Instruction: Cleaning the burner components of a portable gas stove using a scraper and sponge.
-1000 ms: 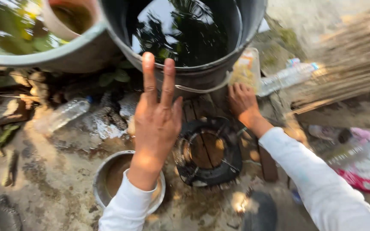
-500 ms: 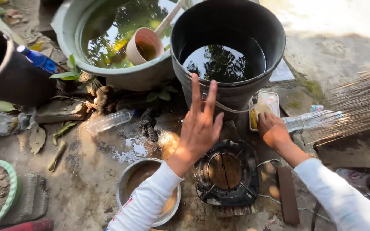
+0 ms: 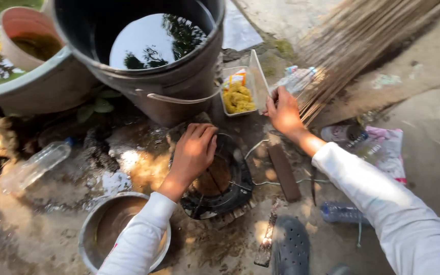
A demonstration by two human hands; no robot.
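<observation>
Centrally, the left hand (image 3: 194, 150) lay flat, fingers loose, on a black burner ring (image 3: 220, 181). Upper centre: right hand (image 3: 282, 113) gripped the lid of a clear box (image 3: 240, 91) holding yellow food. Black bucket (image 3: 143, 56) held water; metal bowl (image 3: 118, 229), lower left, brown liquid.

Glossy black plastic bucket (image 3: 179, 76), clear plastic tub (image 3: 238, 84), dull metal bowl (image 3: 90, 229), rough wet concrete ground (image 3: 423, 112)
</observation>
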